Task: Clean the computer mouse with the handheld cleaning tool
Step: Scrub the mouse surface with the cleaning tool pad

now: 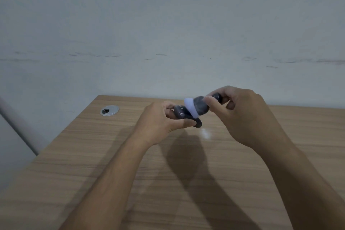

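My left hand [164, 121] grips a dark computer mouse [183, 115] and holds it lifted above the wooden desk [130, 155], with much of the mouse hidden by my fingers. My right hand [248, 115] holds a dark handheld cleaning tool [202, 105] with a pale lilac pad on its end. The pad is pressed against the mouse's upper right side. The tool's rear end pokes out between my right thumb and fingers.
A round metal cable grommet [109, 110] is set into the desk at the back left. A grey wall rises right behind the desk's far edge. The desk's left edge runs diagonally toward me. A small pale smear [205, 133] marks the desk below my hands.
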